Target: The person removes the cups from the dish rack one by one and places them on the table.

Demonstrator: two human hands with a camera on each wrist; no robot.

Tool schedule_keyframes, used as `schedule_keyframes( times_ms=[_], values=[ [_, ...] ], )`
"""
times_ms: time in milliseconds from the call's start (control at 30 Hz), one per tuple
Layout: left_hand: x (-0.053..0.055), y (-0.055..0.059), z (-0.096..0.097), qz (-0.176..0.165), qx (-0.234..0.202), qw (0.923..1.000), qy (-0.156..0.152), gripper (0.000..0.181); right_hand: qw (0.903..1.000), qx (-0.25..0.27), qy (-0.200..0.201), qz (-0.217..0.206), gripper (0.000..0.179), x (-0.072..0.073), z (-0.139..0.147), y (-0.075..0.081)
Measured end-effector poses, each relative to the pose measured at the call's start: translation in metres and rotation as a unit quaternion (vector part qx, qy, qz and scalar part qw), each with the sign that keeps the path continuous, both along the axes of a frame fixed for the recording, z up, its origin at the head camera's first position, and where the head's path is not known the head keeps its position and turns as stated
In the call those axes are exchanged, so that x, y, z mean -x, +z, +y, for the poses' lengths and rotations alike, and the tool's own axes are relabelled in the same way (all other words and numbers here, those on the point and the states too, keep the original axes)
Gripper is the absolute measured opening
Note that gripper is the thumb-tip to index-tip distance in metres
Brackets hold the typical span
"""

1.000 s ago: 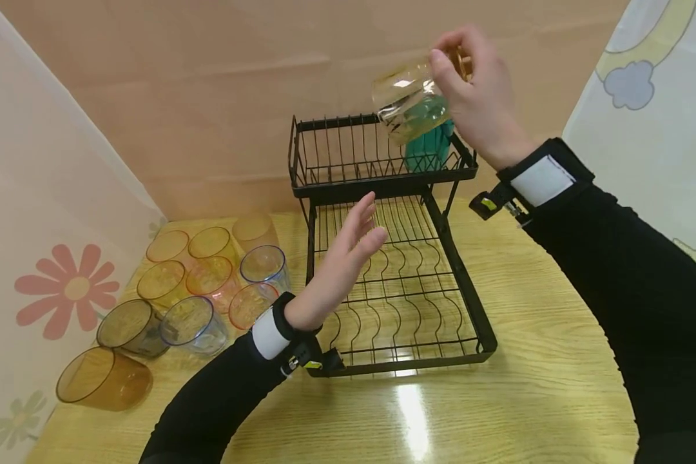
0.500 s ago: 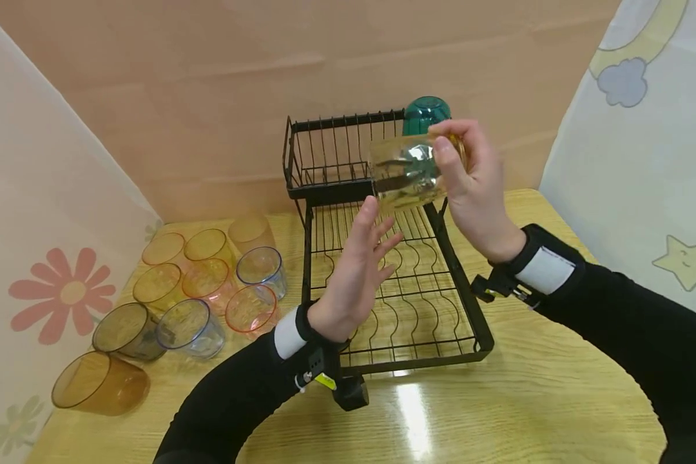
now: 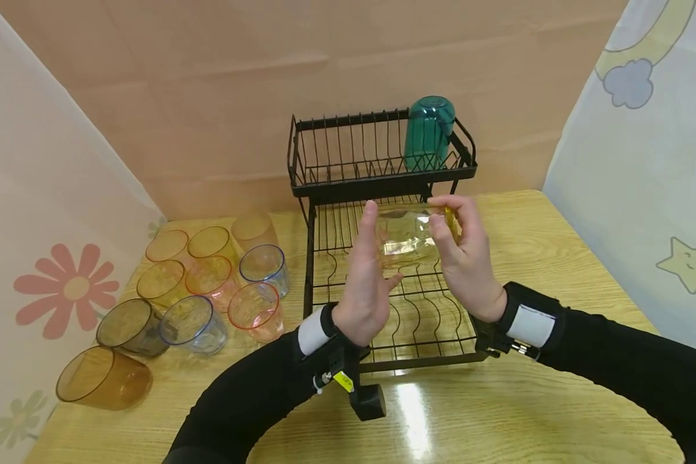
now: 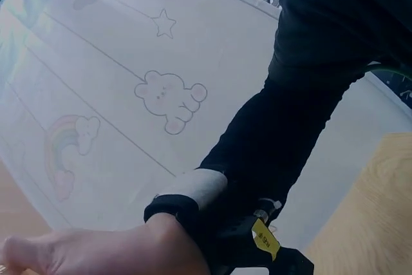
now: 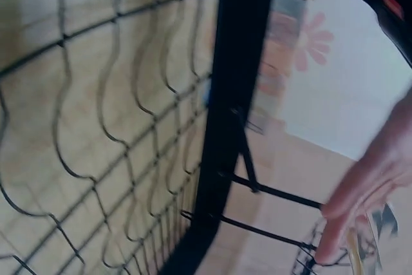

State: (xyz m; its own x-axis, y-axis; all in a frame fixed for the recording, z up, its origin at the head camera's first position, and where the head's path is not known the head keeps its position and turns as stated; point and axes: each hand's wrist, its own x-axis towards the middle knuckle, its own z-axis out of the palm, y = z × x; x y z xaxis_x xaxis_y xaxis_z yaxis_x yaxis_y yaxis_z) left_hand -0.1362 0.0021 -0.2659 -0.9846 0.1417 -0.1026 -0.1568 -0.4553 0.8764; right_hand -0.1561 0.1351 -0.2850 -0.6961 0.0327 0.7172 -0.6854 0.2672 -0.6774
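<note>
My right hand point(image 3: 470, 267) pinches a clear yellow drinking glass point(image 3: 405, 235) at its right end, thumb in front and fingers behind. The glass lies sideways in the air above the lower tier of a black wire dish rack point(image 3: 383, 188). My left hand point(image 3: 364, 283) stands upright with straight fingers at the glass's other end; whether palm and glass touch, I cannot tell. On the upper tier, at its right end, a teal glass point(image 3: 429, 132) sits upside down. The right wrist view catches my right fingers point(image 5: 370, 178) and a bit of the glass.
Several coloured glasses stand upright on the wooden table point(image 3: 528, 399) left of the rack, among them a brown glass point(image 3: 107, 380) at the front and a red-rimmed glass point(image 3: 258, 312) near the rack. Printed cloths hang on the sides, a plain one behind.
My right hand has brought the yellow glass down from beside the upper tier to above the lower one. My left hand has shifted slightly right and turned its palm toward the glass.
</note>
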Motion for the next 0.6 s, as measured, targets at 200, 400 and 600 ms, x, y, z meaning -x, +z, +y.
schedule_keyframes(
  times_ms=[200, 400, 600],
  values=[
    [0.0, -0.011, 0.006, -0.021, 0.005, 0.9987, 0.046, 0.065, 0.9997, -0.009, 0.01, 0.022, 0.03, -0.006, -0.006, -0.021],
    [0.001, -0.022, 0.006, -0.029, 0.002, 0.9962, 0.082, 0.056, 0.9993, -0.022, 0.009, 0.03, 0.039, -0.012, -0.01, -0.032],
    [0.002, -0.028, -0.003, -0.008, -0.005, 0.9974, 0.072, 0.052, 0.9981, -0.043, 0.031, 0.031, 0.042, -0.015, -0.01, -0.034]
  ],
)
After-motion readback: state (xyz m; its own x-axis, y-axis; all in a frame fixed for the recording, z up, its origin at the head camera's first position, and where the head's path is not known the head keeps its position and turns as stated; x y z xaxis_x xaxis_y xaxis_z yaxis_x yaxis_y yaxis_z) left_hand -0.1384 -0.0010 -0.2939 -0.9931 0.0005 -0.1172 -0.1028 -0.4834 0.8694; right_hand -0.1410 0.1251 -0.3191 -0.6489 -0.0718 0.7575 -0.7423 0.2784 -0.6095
